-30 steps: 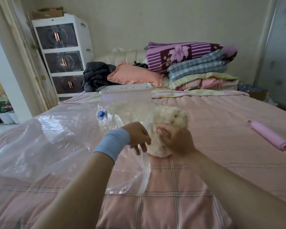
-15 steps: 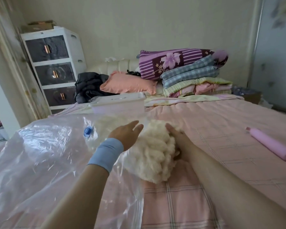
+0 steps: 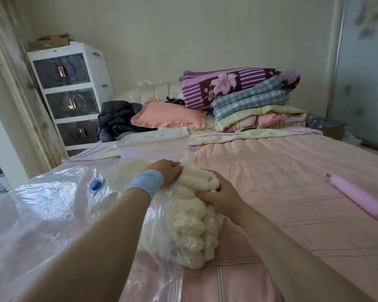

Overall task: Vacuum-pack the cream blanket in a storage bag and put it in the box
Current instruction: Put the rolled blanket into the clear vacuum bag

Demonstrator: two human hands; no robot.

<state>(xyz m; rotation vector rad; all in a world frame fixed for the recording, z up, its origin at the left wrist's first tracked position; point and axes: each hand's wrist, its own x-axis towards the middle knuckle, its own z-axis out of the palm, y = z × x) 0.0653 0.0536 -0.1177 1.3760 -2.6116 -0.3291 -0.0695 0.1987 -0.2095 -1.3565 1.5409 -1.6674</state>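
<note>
Lying on a pink checked bed cover (image 3: 282,192): a fluffy cream blanket (image 3: 192,225), bunched up at the open mouth of a large clear plastic storage bag (image 3: 42,214), partly inside under the film, partly bulging out onto the cover. Pressing flat on the blanket's far top, fingers together and extended: the left hand (image 3: 166,170), wearing a light blue wristband (image 3: 146,182). Gripping the blanket's right side, fingers curled into the pile and clamped on it: the right hand (image 3: 218,197). Sitting on the bag's upper film, left of the wristband: a round blue valve (image 3: 95,184). Standing just beyond the blanket: a pale lilac plastic box with a white lid (image 3: 153,142), lid on. Lying well apart to the right: a pink rolled cylinder (image 3: 358,198).
</note>
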